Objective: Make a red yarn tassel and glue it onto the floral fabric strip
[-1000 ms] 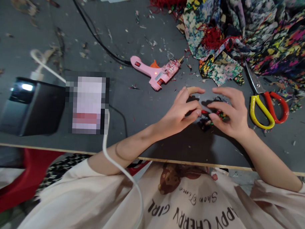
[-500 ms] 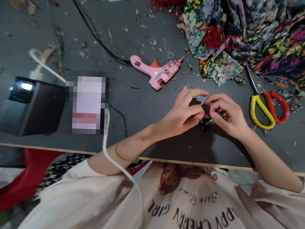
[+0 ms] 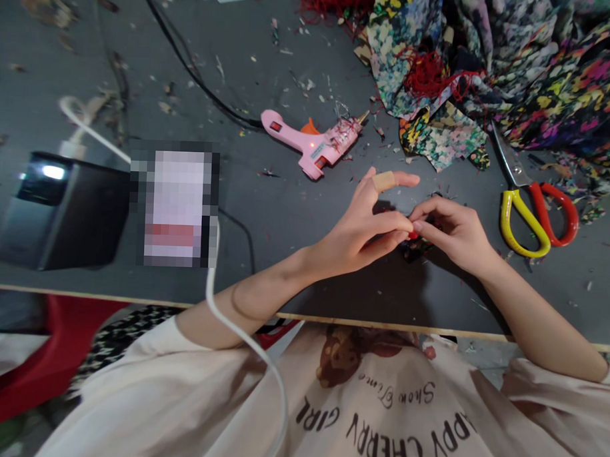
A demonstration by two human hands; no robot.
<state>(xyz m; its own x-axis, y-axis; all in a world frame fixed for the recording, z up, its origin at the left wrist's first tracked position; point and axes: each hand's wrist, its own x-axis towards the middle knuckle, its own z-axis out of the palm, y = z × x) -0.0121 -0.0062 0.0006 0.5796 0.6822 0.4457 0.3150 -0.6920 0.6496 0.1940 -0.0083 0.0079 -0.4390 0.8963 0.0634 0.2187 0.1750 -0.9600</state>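
Observation:
My left hand (image 3: 362, 227) pinches a small red piece (image 3: 413, 235) between thumb and fingertips; a tan bandage (image 3: 384, 182) wraps its raised, outstretched finger. On the other side, my right hand (image 3: 457, 234) has its thumb and fingertips closed at the same red piece, touching the left fingertips. Dark floral fabric (image 3: 415, 251) shows just below the pinch, mostly hidden by the hands. The red piece is too small to tell its kind.
Beyond the hands lies a pink glue gun (image 3: 318, 145) with a black cord (image 3: 190, 71). Scissors (image 3: 528, 209) with yellow and red handles rest at right, below heaped floral cloth (image 3: 555, 77) and red threads (image 3: 428, 73). A black device (image 3: 85, 214) stands left; a white cable (image 3: 241, 336) crosses my left forearm.
My right fingers have drawn together and moved slightly left, meeting the left fingertips. More of the red piece shows between them, while less floral fabric is visible. The left bandaged finger is raised slightly.

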